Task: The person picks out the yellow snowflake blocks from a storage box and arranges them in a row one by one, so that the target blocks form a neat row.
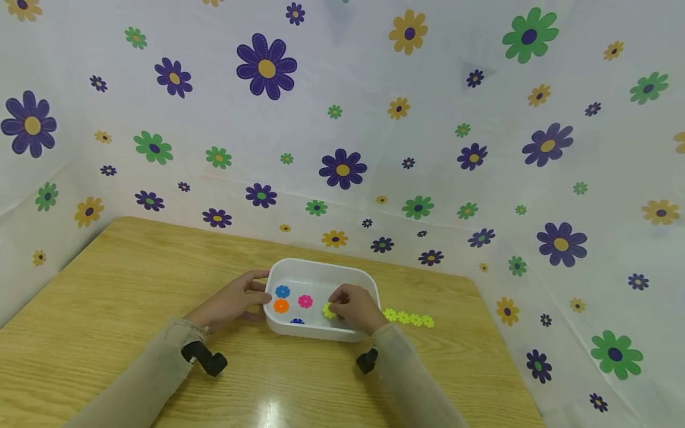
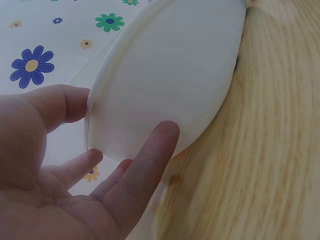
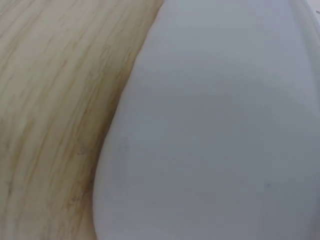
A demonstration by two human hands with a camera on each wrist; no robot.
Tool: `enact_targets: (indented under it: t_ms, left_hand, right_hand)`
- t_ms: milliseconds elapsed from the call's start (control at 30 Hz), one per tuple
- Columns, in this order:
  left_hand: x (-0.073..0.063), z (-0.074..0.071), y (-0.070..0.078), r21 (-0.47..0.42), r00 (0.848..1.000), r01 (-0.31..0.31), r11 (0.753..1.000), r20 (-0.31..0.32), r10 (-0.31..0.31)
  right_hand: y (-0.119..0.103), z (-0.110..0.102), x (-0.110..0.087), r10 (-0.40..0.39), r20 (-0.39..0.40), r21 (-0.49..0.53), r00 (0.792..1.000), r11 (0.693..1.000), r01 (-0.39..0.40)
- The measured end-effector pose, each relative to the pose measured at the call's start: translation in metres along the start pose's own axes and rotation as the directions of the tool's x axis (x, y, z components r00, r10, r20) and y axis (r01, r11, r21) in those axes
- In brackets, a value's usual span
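Note:
A white plastic bin [image 1: 321, 270] sits on the table. My left hand [image 1: 232, 301] holds its left end, thumb at the rim and fingers against the outer wall [image 2: 165, 75], as the left wrist view also shows. My right hand [image 1: 355, 306] reaches over the near right rim and pinches a yellow flower-shaped disc [image 1: 327, 310] inside. To the left in the bin lie a blue disc [image 1: 282, 291], an orange disc [image 1: 280, 306], a pink disc [image 1: 305, 301] and a dark blue disc [image 1: 297, 321] partly hidden by the near wall. The bin's side [image 3: 200, 125] fills most of the right wrist view.
Right of the bin, several yellow discs [image 1: 409, 318] lie in a row on the wooden table [image 1: 160, 261]. A white cloth with printed flowers [image 1: 342, 71] hangs behind the table and along its sides.

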State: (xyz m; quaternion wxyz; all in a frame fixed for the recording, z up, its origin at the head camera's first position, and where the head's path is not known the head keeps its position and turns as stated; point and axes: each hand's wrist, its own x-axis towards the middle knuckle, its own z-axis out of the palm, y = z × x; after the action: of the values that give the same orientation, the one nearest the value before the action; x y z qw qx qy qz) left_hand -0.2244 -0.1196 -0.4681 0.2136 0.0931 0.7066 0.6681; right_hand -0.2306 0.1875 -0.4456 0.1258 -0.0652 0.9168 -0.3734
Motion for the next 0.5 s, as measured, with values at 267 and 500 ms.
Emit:
enact_targets:
  t_ms: [267, 500]
  left_hand:
    - [-0.001, 0.001, 0.000, 0.001, 1.000, -0.005, 1.000, 0.004, 0.005]
    - [0.001, 0.001, -0.001, 0.001, 1.000, 0.020, 1.000, -0.025, -0.020]
  right_hand:
    - [0.002, -0.005, -0.001, -0.038, -0.009, 0.137, 0.999, 0.990, 0.039]
    - [0.001, -0.014, -0.006, -0.091, -0.071, 0.232, 0.993, 0.967, 0.105]
